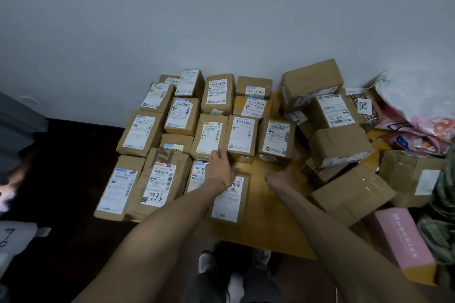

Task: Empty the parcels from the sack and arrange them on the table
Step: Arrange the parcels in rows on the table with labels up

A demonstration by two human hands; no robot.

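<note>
Where the table [266, 224] meets the wall [221, 19], I see labelled parcels [242, 138] lying flat in rows from nine to twelve o'clock, long axes running six-to-twelve, while a tumbled heap [339, 145] sits at three. My left hand [219, 170] rests loose-fingered on one row's near edge. My right hand [278, 177] is blurred, so I cannot tell how its fingers lie.

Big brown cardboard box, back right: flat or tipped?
Tipped: the brown cardboard box slants in the heap of parcels; its base is hidden.
</note>
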